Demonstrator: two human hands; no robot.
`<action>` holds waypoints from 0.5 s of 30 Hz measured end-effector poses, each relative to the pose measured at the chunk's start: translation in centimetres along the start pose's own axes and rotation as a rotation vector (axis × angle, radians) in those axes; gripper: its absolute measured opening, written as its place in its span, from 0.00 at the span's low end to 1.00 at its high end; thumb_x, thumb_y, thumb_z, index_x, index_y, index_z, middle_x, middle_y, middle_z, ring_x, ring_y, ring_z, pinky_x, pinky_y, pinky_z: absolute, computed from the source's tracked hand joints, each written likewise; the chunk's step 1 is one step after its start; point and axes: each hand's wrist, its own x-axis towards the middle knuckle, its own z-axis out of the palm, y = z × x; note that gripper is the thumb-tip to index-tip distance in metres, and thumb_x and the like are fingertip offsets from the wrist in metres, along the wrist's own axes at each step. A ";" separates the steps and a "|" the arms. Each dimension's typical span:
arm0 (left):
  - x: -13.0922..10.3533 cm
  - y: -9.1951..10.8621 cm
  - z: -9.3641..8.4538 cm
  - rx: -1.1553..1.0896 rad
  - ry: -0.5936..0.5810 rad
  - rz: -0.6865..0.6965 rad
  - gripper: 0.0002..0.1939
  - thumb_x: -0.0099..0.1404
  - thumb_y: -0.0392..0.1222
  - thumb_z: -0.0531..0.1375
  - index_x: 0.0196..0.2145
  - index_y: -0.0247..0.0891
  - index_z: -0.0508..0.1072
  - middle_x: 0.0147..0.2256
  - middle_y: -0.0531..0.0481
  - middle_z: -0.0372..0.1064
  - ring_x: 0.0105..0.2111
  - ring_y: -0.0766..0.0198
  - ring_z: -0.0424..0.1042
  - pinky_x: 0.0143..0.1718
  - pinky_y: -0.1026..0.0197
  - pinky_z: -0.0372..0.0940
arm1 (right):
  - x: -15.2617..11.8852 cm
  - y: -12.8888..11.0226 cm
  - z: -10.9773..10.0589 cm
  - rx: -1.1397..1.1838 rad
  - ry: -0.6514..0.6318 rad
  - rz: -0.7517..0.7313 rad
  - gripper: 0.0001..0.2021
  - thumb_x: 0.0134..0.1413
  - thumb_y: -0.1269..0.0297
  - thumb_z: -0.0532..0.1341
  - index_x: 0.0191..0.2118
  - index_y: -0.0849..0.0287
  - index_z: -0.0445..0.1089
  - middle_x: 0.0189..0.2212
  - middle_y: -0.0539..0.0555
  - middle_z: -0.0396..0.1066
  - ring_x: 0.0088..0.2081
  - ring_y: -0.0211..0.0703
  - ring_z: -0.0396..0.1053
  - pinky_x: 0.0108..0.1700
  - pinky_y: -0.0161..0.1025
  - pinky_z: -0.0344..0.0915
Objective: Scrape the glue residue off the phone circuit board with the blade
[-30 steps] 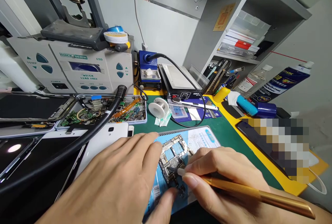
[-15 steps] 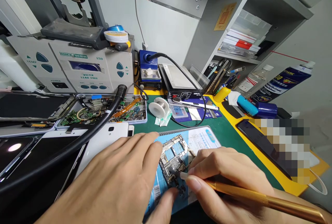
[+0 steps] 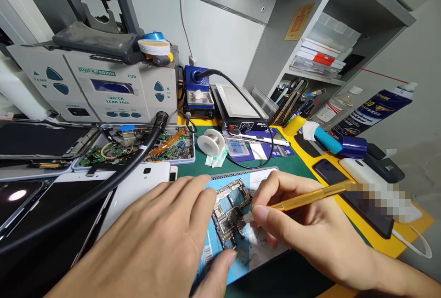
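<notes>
A phone circuit board (image 3: 225, 217) lies on a light blue printed booklet (image 3: 237, 272) in front of me. My left hand (image 3: 151, 233) rests along the board's left side, its fingers stretched out and the thumb spread near the lower edge. Whatever lies under those fingers is hidden. Pinched between thumb and fingers, my right hand (image 3: 306, 224) has a gold-handled scraper (image 3: 310, 196) with a flat pale tip. That tip meets or hovers just over the board's right part; contact cannot be made out. The handle slants up to the right.
A grey hot-air station (image 3: 120, 86) stands at back left, its black hose (image 3: 113, 178) crossing the left side. Behind the booklet are a solder spool (image 3: 208, 144) and a heating plate (image 3: 241, 100). A dark phone (image 3: 354, 199) and spray can (image 3: 375, 109) are on the right.
My right hand has turned, so the scraper's handle swings from sloping down right to sloping up right. Its tip has shifted slightly up and right. My left hand stays put.
</notes>
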 end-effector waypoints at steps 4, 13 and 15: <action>-0.1 0.0 0.1 -0.001 -0.009 0.004 0.23 0.73 0.48 0.58 0.63 0.48 0.70 0.52 0.44 0.84 0.46 0.42 0.85 0.36 0.42 0.75 | 0.1 -0.1 0.2 0.056 -0.057 0.044 0.19 0.63 0.59 0.81 0.34 0.57 0.72 0.23 0.43 0.65 0.23 0.32 0.55 0.25 0.30 0.54; 0.1 0.5 -0.7 0.088 -0.039 -0.006 0.22 0.74 0.44 0.54 0.63 0.45 0.70 0.53 0.44 0.84 0.49 0.43 0.86 0.39 0.41 0.77 | 0.3 -0.5 0.2 0.103 -0.042 0.110 0.19 0.57 0.60 0.84 0.33 0.59 0.74 0.22 0.45 0.66 0.23 0.32 0.55 0.25 0.30 0.54; 0.0 0.6 -0.7 0.111 -0.063 -0.018 0.22 0.75 0.45 0.53 0.63 0.45 0.70 0.54 0.44 0.84 0.51 0.44 0.85 0.41 0.41 0.77 | 0.2 -0.8 0.2 0.110 -0.037 0.130 0.19 0.56 0.61 0.85 0.32 0.59 0.74 0.22 0.45 0.67 0.23 0.32 0.56 0.26 0.31 0.54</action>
